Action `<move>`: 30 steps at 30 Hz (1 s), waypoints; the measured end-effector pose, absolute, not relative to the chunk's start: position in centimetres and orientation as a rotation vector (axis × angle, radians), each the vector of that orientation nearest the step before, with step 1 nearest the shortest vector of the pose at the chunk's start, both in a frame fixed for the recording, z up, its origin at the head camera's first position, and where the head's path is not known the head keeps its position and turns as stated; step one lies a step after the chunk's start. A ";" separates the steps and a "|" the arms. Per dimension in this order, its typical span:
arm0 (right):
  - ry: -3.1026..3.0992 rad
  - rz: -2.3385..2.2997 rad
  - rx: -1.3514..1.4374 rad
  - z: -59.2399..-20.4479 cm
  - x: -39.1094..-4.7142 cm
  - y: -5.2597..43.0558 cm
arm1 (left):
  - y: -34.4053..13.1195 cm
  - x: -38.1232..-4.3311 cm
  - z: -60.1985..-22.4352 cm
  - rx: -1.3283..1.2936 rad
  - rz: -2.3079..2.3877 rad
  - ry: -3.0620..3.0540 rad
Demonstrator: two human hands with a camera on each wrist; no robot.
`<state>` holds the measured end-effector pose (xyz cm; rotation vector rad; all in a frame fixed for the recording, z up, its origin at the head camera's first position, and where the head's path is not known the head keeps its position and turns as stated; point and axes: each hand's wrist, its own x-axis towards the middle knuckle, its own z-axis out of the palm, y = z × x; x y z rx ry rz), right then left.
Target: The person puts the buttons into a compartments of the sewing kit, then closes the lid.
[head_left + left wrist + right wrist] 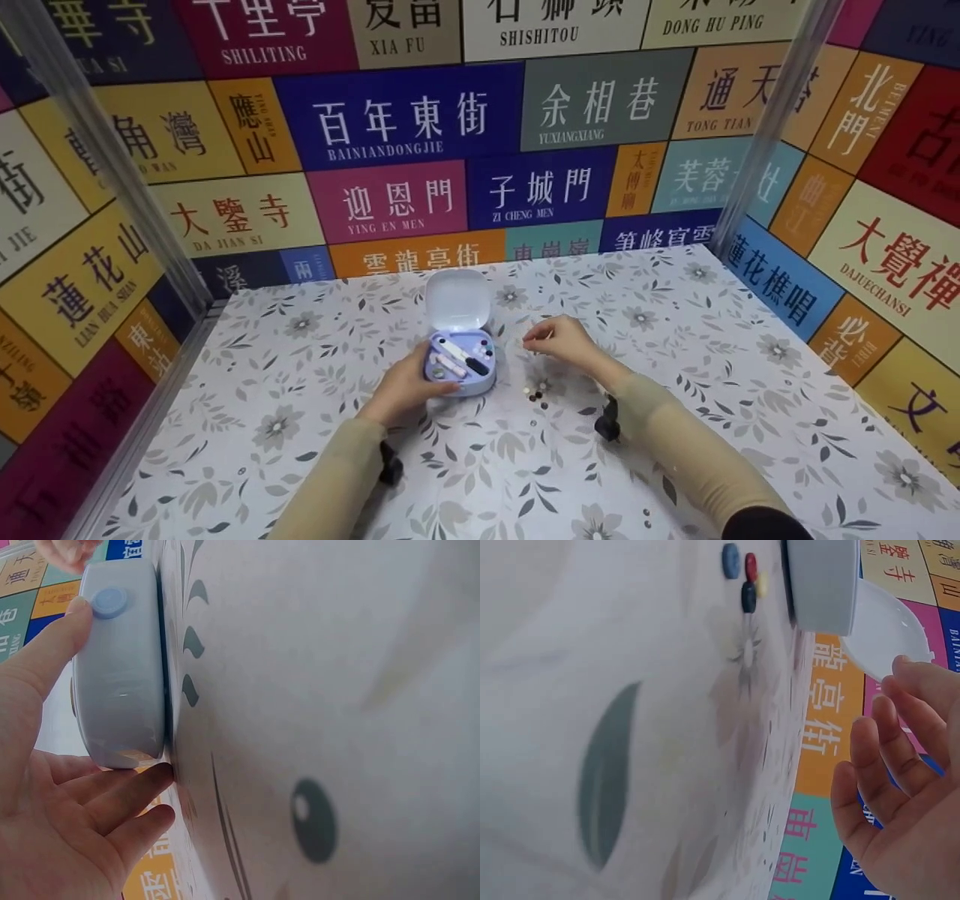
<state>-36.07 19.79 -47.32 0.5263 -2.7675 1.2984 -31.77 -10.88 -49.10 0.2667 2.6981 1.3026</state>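
Observation:
A small lilac sewing-kit-like case (460, 389) stands on the table with its white lid (458, 300) raised at the back. Inside lie a white stick-shaped tool (452, 348), a black-ended piece (476, 366) and small dark and pale round pieces. My left hand (401, 388) grips the case from its left side, thumb along the front by the round blue button (109, 603), fingers around the side. Right of the case, my right hand (562, 341) hovers above the table. Its thumb and index fingertips meet, the other fingers loosely bent; I cannot tell whether something tiny is between them.
Several small round button-like pieces (536, 397) lie on the table right of the case, in black, red, blue and yellow. The floral-patterned tabletop (315, 360) meets upright panels (397, 120) with colourful place-name signs at the back and both sides.

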 end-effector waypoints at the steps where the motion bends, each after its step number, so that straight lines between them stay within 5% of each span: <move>1: -2.767 1.291 0.533 -47.4 -35.9 20.0 | -10.9 -31.7 -49.1 0.273 1.300 2.704; 30: -2.873 1.125 0.686 -49.0 -32.6 22.3 | -10.9 -31.8 -49.2 0.281 1.267 2.721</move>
